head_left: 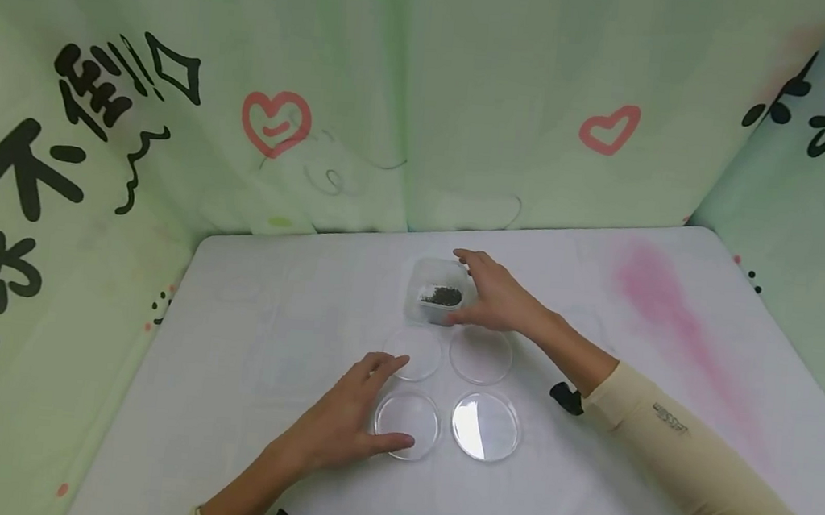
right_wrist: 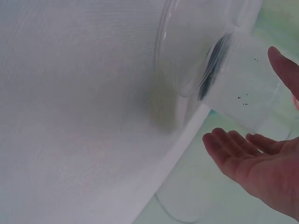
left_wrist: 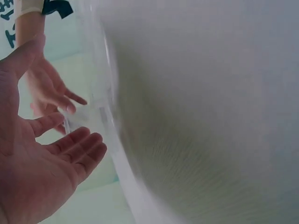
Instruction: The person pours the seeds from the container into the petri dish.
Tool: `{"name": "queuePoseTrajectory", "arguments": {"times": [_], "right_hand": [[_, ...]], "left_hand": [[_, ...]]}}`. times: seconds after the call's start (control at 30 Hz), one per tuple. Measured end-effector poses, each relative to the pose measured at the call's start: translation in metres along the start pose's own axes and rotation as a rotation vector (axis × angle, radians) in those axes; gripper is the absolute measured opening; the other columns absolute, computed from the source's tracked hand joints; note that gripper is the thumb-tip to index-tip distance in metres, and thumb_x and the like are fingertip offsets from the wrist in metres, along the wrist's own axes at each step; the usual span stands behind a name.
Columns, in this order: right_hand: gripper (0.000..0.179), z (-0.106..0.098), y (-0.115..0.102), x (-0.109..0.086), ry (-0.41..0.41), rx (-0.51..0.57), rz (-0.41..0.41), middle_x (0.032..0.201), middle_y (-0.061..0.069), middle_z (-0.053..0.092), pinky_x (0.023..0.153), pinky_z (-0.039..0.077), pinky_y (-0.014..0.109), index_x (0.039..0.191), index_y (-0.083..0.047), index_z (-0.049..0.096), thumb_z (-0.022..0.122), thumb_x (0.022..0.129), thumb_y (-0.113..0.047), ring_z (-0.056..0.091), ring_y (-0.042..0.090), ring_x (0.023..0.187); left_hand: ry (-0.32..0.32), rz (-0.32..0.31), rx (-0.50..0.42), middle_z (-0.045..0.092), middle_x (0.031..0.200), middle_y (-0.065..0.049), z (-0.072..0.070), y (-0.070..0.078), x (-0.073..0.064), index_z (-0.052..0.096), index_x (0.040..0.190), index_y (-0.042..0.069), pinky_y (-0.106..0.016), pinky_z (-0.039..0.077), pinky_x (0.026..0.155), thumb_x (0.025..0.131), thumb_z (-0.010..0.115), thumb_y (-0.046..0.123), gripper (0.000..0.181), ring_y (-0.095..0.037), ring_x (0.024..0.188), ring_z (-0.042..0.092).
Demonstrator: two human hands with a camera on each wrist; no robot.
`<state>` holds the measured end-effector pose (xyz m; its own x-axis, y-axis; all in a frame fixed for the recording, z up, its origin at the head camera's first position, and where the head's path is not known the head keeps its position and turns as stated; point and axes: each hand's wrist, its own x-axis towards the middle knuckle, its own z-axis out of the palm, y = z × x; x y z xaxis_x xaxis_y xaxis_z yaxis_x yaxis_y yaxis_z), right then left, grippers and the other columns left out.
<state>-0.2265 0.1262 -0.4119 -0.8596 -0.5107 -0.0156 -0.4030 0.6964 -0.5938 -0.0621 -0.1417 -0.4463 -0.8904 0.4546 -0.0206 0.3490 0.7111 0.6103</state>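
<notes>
A clear square-sided plastic container (head_left: 422, 274) stands toward the back of the table, with black grains (head_left: 443, 295) in its bottom. My right hand (head_left: 493, 292) is spread at its right side, thumb by the near corner and fingers by the far one. In the right wrist view, the container (right_wrist: 247, 79) shows a few black specks on its wall. My left hand (head_left: 342, 414) hovers with thumb and fingers apart over the near left clear round dish (head_left: 425, 420), holding nothing. Its fingertips overlap the edge of the far left dish (head_left: 423, 347).
Two more clear round dishes stand on the right, the far right dish (head_left: 481, 356) and the near right dish (head_left: 496, 434). A white cloth with a pink stain (head_left: 660, 297) covers the table. Green curtains (head_left: 498, 94) with drawn hearts hang behind and at both sides.
</notes>
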Motion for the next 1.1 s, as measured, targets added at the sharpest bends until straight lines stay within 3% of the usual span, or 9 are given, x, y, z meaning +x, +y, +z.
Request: {"name": "queuePoseTrajectory", "arguments": {"times": [0.23,0.57,1.1], "right_hand": [[0.1,0.001,0.002,0.006,-0.018,0.034,0.053,0.15,0.025,0.05,0.104,0.052,0.055,0.155,0.005,0.037,0.091,0.078,-0.031,0.058,0.043,0.131],[0.094,0.004,0.006,0.005,-0.003,0.087,0.103,0.151,0.022,0.052,0.105,0.051,0.056,0.153,0.0,0.037,0.089,0.079,-0.028,0.056,0.041,0.135],[0.09,-0.012,0.001,-0.021,0.084,0.147,-0.016,0.149,0.014,0.052,0.108,0.049,0.053,0.151,-0.005,0.041,0.089,0.076,-0.016,0.053,0.038,0.135]], "left_hand": [[-0.047,0.003,0.0,0.042,0.141,-0.002,0.008,0.005,-0.001,0.039,0.159,0.021,-0.04,0.054,0.103,0.071,0.095,0.048,0.108,-0.02,0.128,0.05],[-0.034,0.041,0.001,0.049,0.133,-0.004,0.016,0.004,0.001,0.047,0.149,0.013,-0.036,0.054,0.1,0.067,0.098,0.029,0.097,-0.018,0.119,0.05],[-0.049,-0.011,-0.007,0.05,0.128,-0.005,0.015,0.006,0.003,0.055,0.142,0.008,-0.038,0.054,0.1,0.064,0.1,0.023,0.092,-0.02,0.119,0.052]]}}
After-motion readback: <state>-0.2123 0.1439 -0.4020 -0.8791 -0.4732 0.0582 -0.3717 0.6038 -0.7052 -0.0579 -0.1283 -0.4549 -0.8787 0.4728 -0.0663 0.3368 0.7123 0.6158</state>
